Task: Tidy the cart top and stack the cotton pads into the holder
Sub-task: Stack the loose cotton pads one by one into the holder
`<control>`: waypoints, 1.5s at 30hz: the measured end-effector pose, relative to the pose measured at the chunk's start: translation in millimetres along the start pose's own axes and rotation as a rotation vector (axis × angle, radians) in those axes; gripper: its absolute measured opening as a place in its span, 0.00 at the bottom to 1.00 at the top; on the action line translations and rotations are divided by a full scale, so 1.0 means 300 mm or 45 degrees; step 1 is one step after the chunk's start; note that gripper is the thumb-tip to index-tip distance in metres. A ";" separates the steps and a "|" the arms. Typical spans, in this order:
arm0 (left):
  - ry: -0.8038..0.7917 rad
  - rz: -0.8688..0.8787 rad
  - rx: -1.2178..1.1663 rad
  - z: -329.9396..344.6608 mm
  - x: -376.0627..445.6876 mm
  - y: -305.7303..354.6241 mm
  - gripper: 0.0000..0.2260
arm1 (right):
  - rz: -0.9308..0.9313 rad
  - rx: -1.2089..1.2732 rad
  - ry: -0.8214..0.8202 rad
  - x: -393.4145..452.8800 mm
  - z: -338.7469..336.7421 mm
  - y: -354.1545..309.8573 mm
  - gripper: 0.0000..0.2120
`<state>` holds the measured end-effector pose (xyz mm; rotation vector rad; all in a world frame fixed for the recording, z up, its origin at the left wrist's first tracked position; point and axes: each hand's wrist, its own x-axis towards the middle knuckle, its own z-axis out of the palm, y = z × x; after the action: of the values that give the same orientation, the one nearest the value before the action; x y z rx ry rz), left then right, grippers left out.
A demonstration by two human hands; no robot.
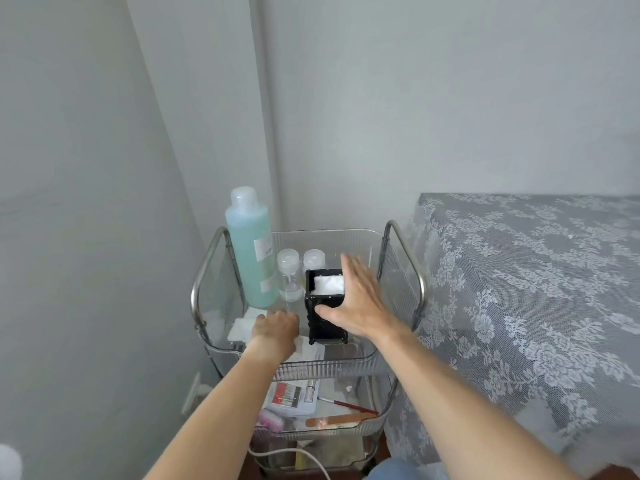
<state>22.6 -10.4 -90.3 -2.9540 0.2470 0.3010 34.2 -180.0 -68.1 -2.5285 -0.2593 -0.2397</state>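
The tall black rectangular holder stands upright near the middle of the clear plastic top tray of the metal-framed cart. White cotton pads fill it up to its open rim. The right hand is wrapped around the holder's right side, thumb pressed on its front face and fingers spread along the far edge, so it is clamped on the holder. Left of the holder, the left hand lies knuckles-up on loose white cotton pads spread flat on the tray floor; its fingers are curled under, and I cannot tell whether they grip a pad. More white pads show just in front of the holder, beside the left wrist. Behind the holder stand two small clear bottles with round caps, and left of those a tall bottle of blue-green liquid. Right of the cart is a surface covered in grey floral lace cloth. Below the holder, a lower tray holds a nail file and a red-handled brush.
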 end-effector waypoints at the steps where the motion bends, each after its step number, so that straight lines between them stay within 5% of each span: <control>1: 0.028 0.006 0.001 -0.001 0.002 0.002 0.17 | 0.000 0.003 -0.004 0.001 0.002 0.000 0.54; 10: 0.024 -0.043 -0.595 -0.080 0.001 -0.110 0.18 | 0.010 0.132 -0.031 -0.006 -0.007 -0.001 0.50; 20: 0.564 0.070 -1.291 -0.281 -0.012 -0.148 0.08 | 0.005 0.293 -0.081 -0.006 -0.019 -0.006 0.47; 23: 0.469 0.242 -1.263 -0.330 0.000 -0.111 0.11 | 0.048 0.433 -0.048 -0.007 -0.026 -0.008 0.42; 29: 0.344 0.285 -1.066 -0.341 0.035 -0.038 0.11 | -0.027 0.480 0.216 -0.001 -0.038 0.002 0.11; 39: 0.438 0.251 -0.822 -0.315 0.067 0.008 0.04 | -0.004 0.352 0.281 0.017 -0.028 0.020 0.09; 45: 0.443 0.102 -0.971 -0.316 0.078 0.021 0.05 | -0.010 0.457 0.298 0.015 -0.026 0.014 0.04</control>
<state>61.6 -36.8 -4.5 -3.7507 0.3582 -0.1639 38.6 -187.2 -63.1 -2.1229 -0.1989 -0.4463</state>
